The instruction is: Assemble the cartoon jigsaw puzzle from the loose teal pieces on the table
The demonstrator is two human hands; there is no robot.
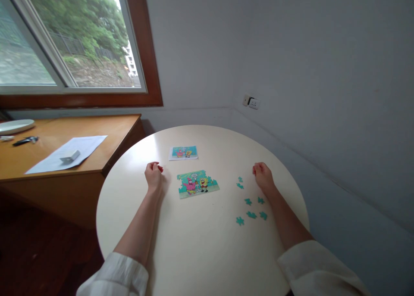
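A partly joined jigsaw puzzle [198,185] with cartoon figures lies flat on the round table. Its upper left and right edges are ragged. My left hand [153,174] rests to its left, fingers curled in, apart from the puzzle. To the right lie several loose teal puzzle pieces [251,214], none touching the joined part. My right hand [263,175] rests beside the upper pair of loose pieces [239,185], its fingers folded into a loose fist. I see nothing in either hand. Behind the puzzle is a small printed reference picture [183,153] of the same cartoon figures.
The round white table [200,253] stands close to the walls. On the left is a wooden desk [119,126] bearing a paper sheet [92,144], a small white box [70,156], a dark object [26,141] and a white plate [16,126]. A wall socket [254,103] is behind.
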